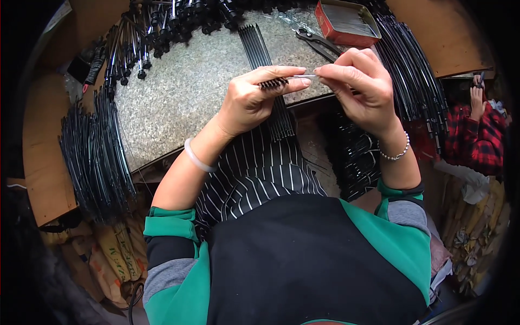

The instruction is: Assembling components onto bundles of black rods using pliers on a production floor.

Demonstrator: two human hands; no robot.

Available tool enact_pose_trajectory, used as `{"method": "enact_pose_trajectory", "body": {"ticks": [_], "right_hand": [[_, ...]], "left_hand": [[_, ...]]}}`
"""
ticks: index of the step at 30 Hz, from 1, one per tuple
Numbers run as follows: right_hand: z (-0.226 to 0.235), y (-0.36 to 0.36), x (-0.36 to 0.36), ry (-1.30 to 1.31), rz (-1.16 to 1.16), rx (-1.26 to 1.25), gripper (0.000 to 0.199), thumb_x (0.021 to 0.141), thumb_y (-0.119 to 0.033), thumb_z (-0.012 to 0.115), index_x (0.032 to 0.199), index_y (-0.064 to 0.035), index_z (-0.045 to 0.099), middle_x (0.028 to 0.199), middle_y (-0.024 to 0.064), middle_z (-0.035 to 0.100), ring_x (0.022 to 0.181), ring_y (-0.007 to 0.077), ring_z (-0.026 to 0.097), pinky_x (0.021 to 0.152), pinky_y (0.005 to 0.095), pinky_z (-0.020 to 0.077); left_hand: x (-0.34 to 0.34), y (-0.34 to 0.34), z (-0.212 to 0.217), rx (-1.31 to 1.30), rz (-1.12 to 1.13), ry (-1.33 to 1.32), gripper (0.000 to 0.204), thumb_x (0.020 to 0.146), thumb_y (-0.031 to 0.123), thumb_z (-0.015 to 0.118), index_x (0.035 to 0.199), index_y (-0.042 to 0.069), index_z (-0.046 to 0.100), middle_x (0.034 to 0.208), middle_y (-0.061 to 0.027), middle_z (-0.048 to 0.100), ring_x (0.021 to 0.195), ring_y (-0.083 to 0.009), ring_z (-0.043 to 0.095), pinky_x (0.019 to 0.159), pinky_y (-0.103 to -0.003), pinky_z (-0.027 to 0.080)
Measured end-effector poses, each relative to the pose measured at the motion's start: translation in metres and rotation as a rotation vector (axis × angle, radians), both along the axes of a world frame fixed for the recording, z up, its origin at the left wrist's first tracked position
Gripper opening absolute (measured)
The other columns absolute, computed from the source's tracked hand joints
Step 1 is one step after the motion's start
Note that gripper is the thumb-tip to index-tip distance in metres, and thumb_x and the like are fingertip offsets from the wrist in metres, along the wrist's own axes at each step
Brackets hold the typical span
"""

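Observation:
My left hand [246,103] is closed, with thumb and forefinger stretched together. Between them sits a short black row of bristle-like tips [274,83]; whether it belongs to the rods below I cannot tell. My right hand [363,89] pinches one end of a thin silvery wire-like piece [306,76], whose other end reaches the left fingertips. Under the left hand a flat row of thin black rods [254,46] lies on the speckled stone-like tabletop [179,97] and runs past its near edge over my lap.
Black-handled pliers [319,43] lie near a red box [346,24] of fine metal pieces. Bundles of black rods hang at the left [97,157] and right [409,70]. Black-ended metal shafts [143,43] crowd the far edge. Another person's checked sleeve [476,135] shows at far right.

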State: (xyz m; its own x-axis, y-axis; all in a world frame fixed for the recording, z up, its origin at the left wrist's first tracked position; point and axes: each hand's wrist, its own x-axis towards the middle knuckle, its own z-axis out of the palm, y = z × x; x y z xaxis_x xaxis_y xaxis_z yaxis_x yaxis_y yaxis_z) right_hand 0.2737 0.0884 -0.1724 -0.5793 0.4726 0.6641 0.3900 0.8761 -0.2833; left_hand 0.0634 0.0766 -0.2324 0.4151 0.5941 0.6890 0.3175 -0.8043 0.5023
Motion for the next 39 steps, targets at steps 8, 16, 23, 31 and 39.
{"method": "enact_pose_trajectory", "body": {"ticks": [8,16,23,31,39], "right_hand": [[-0.007,-0.007,-0.001,0.016,-0.014,0.012,0.021,0.066,0.001,0.069,0.086,-0.0065,0.067,0.069,0.0018,0.055,0.064,0.0161,0.048,0.059,0.0261,0.0374],[-0.008,-0.008,-0.004,0.024,0.003,0.008,0.021,0.067,0.001,0.069,0.087,-0.0062,0.067,0.070,0.0019,0.055,0.064,0.0157,0.048,0.059,0.0255,0.0379],[-0.008,0.000,-0.008,0.050,0.128,-0.164,0.016,0.070,-0.001,0.068,0.085,-0.0050,0.066,0.072,0.0034,0.056,0.065,0.0152,0.049,0.060,0.0245,0.0388],[-0.019,-0.004,-0.014,0.144,0.127,-0.284,0.016,0.071,-0.002,0.069,0.086,-0.0045,0.065,0.073,0.0038,0.056,0.063,0.0152,0.048,0.059,0.0245,0.0380],[-0.011,0.004,-0.013,0.017,0.146,0.125,0.019,0.068,-0.002,0.069,0.086,-0.0059,0.065,0.072,0.0031,0.055,0.060,0.0173,0.049,0.060,0.0282,0.0374]], "left_hand": [[0.003,0.002,-0.008,-0.026,-0.020,-0.039,0.042,0.068,-0.015,0.053,0.098,0.010,0.069,0.102,-0.0128,0.064,0.091,-0.0245,0.064,0.078,-0.030,0.052],[0.004,0.000,-0.006,-0.020,-0.015,-0.041,0.039,0.070,-0.014,0.054,0.096,0.010,0.069,0.102,-0.0139,0.064,0.089,-0.0253,0.065,0.076,-0.030,0.053],[0.001,0.001,-0.008,0.023,-0.054,-0.043,0.035,0.071,-0.013,0.057,0.096,0.010,0.068,0.100,-0.0151,0.064,0.088,-0.0261,0.065,0.073,-0.031,0.054],[-0.002,0.001,-0.009,0.024,-0.056,-0.027,0.034,0.071,-0.011,0.059,0.095,0.011,0.068,0.100,-0.0151,0.064,0.087,-0.0266,0.065,0.072,-0.031,0.054],[-0.003,0.001,-0.013,0.036,-0.056,-0.020,0.041,0.068,-0.011,0.057,0.099,0.015,0.067,0.103,-0.0123,0.063,0.089,-0.0260,0.064,0.074,-0.031,0.053]]}}
